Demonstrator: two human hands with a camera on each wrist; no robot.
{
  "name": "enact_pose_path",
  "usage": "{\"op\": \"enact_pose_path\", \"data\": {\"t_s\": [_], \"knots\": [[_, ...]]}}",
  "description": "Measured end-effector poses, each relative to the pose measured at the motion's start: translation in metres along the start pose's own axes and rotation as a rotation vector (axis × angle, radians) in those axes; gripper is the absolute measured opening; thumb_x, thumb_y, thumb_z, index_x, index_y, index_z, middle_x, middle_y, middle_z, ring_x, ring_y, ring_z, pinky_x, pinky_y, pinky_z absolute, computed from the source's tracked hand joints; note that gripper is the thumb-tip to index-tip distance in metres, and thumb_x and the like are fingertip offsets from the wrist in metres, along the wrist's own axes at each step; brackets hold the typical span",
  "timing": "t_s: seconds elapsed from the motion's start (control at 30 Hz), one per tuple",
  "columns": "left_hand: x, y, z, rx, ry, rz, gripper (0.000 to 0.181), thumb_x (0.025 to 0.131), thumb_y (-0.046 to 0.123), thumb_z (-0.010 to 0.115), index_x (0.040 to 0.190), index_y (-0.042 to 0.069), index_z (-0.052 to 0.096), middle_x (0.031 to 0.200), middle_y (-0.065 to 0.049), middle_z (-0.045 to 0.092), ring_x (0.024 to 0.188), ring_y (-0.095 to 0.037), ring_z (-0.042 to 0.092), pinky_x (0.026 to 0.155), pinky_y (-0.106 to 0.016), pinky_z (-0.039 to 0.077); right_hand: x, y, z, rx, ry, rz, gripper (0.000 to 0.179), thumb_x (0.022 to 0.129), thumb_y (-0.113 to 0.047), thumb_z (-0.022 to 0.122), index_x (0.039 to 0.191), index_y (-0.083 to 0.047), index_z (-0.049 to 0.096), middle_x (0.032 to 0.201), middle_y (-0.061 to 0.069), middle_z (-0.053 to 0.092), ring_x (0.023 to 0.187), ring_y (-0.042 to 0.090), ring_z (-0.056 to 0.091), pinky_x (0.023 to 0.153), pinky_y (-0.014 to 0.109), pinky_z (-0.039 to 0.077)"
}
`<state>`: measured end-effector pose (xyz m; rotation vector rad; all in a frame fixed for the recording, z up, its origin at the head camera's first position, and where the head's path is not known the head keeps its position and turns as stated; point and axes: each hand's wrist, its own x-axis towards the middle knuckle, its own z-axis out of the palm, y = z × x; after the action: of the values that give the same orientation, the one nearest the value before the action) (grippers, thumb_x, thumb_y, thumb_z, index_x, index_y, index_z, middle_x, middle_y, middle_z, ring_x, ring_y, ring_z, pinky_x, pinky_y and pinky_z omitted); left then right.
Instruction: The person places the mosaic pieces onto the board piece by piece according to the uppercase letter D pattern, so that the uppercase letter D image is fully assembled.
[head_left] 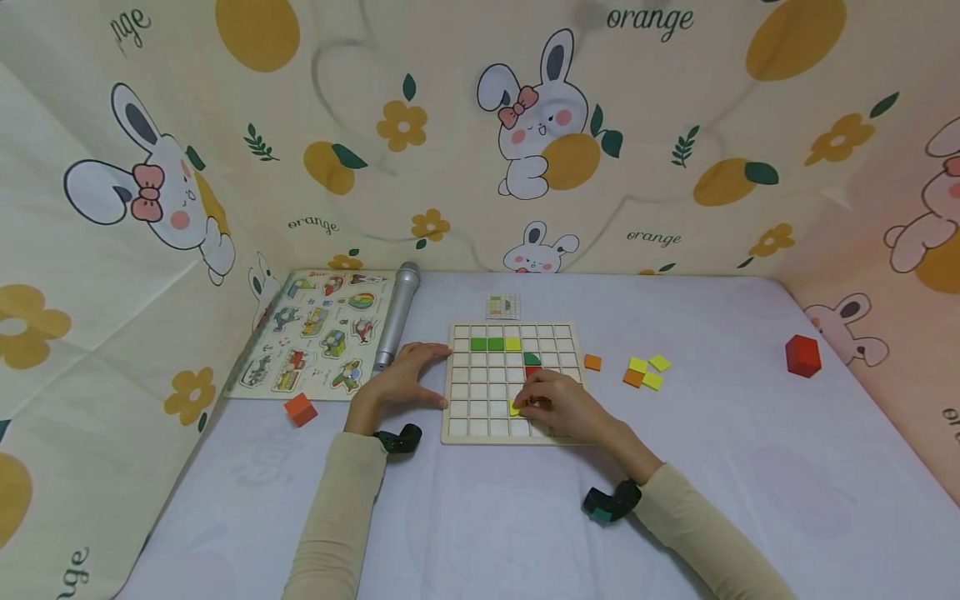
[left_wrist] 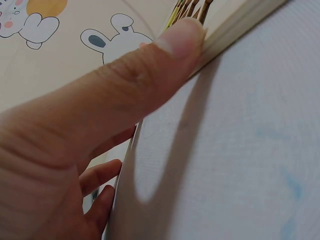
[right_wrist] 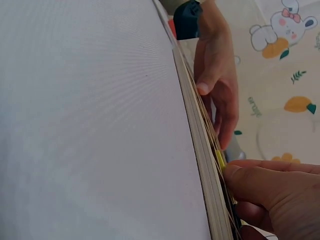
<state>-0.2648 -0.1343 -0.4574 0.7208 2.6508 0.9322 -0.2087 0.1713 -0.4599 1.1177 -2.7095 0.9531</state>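
A: L side?
B: Your L hand (head_left: 402,377) is spread, relaxed, against the L edge of the board (head_left: 478,392).
A: Done?
B: Row near top: 2 green tiles (head_left: 496,343), 1 yellow tile (head_left: 513,343). Further R, a green piece (head_left: 532,358) above a red tile (head_left: 532,372), part-hidden.
A: R hand (head_left: 558,404)?
B: Yours pinches another yellow tile (head_left: 514,408) at a lower cell; can't tell if it's seated.
A: Remaining?
B: Most visible cells bare, so prob. only partway. R of board you've 1 orange tile (head_left: 592,362), then 3 loose yellow tiles (head_left: 652,382) + 1 more orange tile (head_left: 633,379), clustered.
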Motion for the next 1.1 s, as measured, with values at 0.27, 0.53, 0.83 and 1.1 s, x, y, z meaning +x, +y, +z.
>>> {"op": "enact_pose_path", "data": {"t_s": [0.27,0.53,0.83,1.1], "knots": [[0.000,0.000,0.000,0.003,0.003,0.010,0.087,0.064,0.032,0.085,0.138,0.014,0.044,0.147,-0.005,0.036,0.136,-0.028,0.021,0.114,-0.046,0.020,-0.001,0.001,-0.005,-0.001,0.000,0.027,0.014,0.082,-0.018,0.072,0.096,-0.018,0.071,0.097,-0.009,0.059,0.082,0.008,0.053,0.067,0.019,0.049],[-0.001,0.001,-0.001,0.001,-0.004,0.000,0.088,0.063,0.033,0.085,0.139,0.014,0.043,0.147,-0.005,0.036,0.137,-0.028,0.020,0.114,-0.046,0.019,-0.007,0.018,-0.030,0.036,0.113,0.073,0.018,0.081,-0.009,0.072,0.099,-0.010,0.071,0.099,-0.001,0.061,0.082,0.014,0.054,0.066,0.025,0.052],[-0.001,0.002,-0.001,0.006,-0.008,0.009,0.088,0.064,0.034,0.084,0.139,0.013,0.043,0.147,-0.007,0.036,0.136,-0.030,0.021,0.113,-0.048,0.019,-0.024,0.053,-0.051,-0.071,0.220,0.253,0.018,0.081,-0.011,0.072,0.099,-0.009,0.070,0.103,0.004,0.060,0.095,0.021,0.054,0.077,0.037,0.053],[-0.001,0.001,-0.001,0.002,-0.008,0.009,0.088,0.064,0.032,0.085,0.139,0.013,0.043,0.147,-0.006,0.036,0.136,-0.029,0.021,0.113,-0.047,0.019,-0.034,0.073,-0.058,-0.192,0.178,0.315,0.031,0.081,-0.012,0.072,0.110,-0.004,0.066,0.112,0.012,0.064,0.106,0.029,0.049,0.091,0.046,0.040]]}}
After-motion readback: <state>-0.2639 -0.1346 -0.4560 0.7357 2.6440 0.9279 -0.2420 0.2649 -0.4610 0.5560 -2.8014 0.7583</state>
